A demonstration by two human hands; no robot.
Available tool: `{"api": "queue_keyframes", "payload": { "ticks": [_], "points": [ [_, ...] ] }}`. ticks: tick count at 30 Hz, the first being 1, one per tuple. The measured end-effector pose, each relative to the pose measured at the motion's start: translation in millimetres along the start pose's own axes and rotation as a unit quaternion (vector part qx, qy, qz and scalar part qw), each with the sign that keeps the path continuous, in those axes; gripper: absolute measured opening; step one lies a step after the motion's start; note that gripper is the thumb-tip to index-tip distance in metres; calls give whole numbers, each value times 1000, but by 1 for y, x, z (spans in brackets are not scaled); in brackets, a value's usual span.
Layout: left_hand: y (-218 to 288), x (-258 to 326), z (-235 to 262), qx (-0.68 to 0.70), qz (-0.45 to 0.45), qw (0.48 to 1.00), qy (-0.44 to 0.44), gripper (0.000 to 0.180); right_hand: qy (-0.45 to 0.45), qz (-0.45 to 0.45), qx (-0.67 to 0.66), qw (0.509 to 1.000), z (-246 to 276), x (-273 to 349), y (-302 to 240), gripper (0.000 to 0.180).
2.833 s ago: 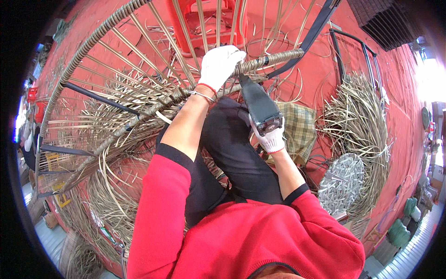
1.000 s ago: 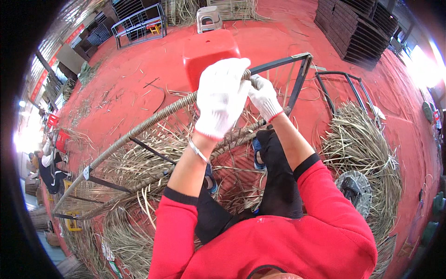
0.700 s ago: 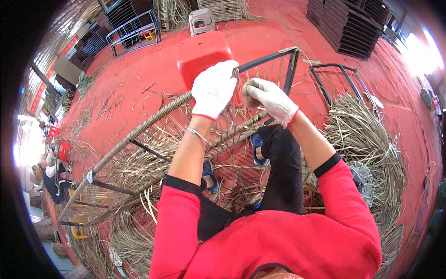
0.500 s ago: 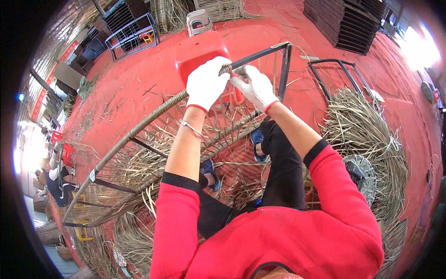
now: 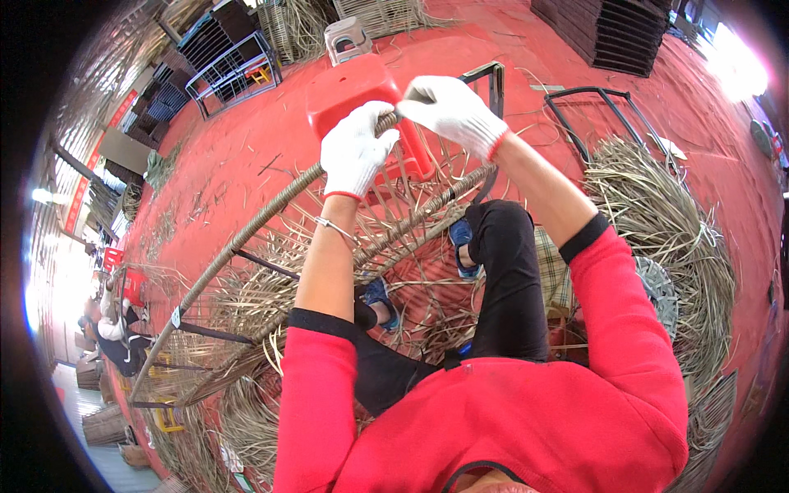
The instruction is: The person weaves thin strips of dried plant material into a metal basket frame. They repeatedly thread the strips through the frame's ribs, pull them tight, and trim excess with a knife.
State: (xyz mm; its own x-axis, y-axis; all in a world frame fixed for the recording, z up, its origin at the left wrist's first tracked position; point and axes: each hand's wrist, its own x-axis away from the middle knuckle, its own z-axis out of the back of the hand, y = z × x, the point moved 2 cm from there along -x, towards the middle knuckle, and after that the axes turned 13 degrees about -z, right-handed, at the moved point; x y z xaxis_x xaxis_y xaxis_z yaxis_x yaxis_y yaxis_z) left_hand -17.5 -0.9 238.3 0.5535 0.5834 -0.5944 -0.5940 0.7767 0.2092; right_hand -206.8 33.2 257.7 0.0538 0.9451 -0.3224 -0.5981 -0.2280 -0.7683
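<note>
Left hand (image 5: 355, 152) and right hand (image 5: 450, 107), in white knit gloves, grasp the cane-wrapped tubular frame rail (image 5: 263, 218) above loose reed strips (image 5: 657, 222).

Two gloved hands, the left hand (image 5: 355, 152) and the right hand (image 5: 452, 108), both closed on one wrapped frame bar (image 5: 246, 238). One red plastic stool (image 5: 353, 86) and one grey stool (image 5: 345, 37) behind it. Two blue shoes (image 5: 380, 293) (image 5: 460, 237) on the floor. One bare black metal frame (image 5: 604, 123) at right, one white wire rack (image 5: 234, 74) at far left. One other person (image 5: 115, 333) at the left edge
</note>
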Motion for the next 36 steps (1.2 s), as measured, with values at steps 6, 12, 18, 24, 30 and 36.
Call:
{"api": "queue_keyframes", "payload": {
  "ticks": [6,12,18,24,30,36],
  "points": [
    [14,-1,-11,-93,18,991,94,36,33,96,230,968,-21,-79,-3,37],
    [11,-3,-17,-124,-46,986,105,22,-80,30,313,946,-24,-93,6,43],
    [5,-6,-17,-79,-35,993,77,25,0,47,259,965,71,-112,79,37],
    [-1,-8,-17,-86,-47,993,60,25,244,-217,112,938,369,1,211,54],
    [-12,-22,-12,-79,-40,996,-18,24,268,-133,543,785,380,88,161,81],
    [-29,-40,-9,266,142,937,-180,31,75,180,176,965,55,85,77,38]
  ]
}}
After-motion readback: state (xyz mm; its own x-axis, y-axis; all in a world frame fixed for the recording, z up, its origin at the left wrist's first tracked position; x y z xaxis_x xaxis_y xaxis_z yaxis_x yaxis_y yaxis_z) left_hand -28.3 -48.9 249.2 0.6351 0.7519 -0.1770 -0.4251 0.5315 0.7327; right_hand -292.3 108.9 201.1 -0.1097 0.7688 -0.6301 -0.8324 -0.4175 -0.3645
